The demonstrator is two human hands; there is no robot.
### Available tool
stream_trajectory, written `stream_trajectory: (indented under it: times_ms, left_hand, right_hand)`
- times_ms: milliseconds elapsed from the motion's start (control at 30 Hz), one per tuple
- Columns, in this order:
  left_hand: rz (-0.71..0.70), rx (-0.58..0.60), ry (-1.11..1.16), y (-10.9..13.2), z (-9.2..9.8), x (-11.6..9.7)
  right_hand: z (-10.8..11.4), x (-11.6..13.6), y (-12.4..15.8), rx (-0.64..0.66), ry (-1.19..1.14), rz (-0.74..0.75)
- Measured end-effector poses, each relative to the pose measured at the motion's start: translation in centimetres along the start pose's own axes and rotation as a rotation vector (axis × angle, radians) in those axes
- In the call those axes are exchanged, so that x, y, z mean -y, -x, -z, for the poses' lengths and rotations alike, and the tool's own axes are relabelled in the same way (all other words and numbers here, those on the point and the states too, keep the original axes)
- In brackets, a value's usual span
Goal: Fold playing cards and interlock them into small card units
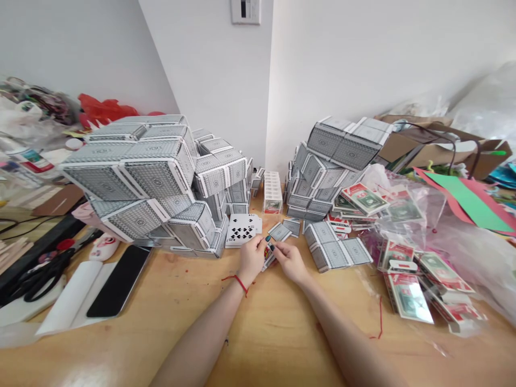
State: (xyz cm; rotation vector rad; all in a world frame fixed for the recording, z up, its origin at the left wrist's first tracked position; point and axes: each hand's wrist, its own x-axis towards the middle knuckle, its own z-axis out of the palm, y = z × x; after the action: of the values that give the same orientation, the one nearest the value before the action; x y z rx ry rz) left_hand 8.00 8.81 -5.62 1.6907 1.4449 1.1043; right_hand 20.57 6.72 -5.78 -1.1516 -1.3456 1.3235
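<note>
Both hands meet at the table's middle, pinching a small playing card [267,260] between them. My left hand [252,260], with a red string on the wrist, has thumb and forefinger closed at its upper edge. From the other side, my right hand [291,262] grips it with bent fingers. Much of the card is covered by the fingers. A face-up stack of playing cards [242,230], a spade card on top, lies just beyond my left hand. Beyond my right hand are loose face-down cards [280,231] and a block of folded cards [332,244].
Tall stacks of folded-card blocks stand at left [157,172] and right [322,166]. Between them is a row of card boxes [273,193]. More card packs [409,295] and plastic wrap [463,258] lie right. A phone [121,280] and black scissors [48,274] are left.
</note>
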Motion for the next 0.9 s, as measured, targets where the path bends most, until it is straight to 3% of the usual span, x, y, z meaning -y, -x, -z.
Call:
stream_trajectory:
  times_ms: [167, 367, 500, 900]
  left_hand:
    - [0.002, 0.048, 0.068, 0.0, 0.2, -0.5]
    - [0.030, -0.064, 0.231, -0.2, 0.1, -0.9]
    - [0.075, -0.134, 0.338, -0.4, -0.1, -0.6]
    - [0.029, 0.048, 0.199, -0.4, 0.3, -0.1]
  right_hand:
    - [-0.3, 0.9, 0.1, -0.080, -0.027, -0.015]
    - [-0.2, 1.0, -0.1, -0.189, -0.263, 0.024]
    - [-0.3, 0.4, -0.3, -0.169, -0.321, 0.010]
    - [1.0, 0.3, -0.7, -0.335, -0.023, 0.126]
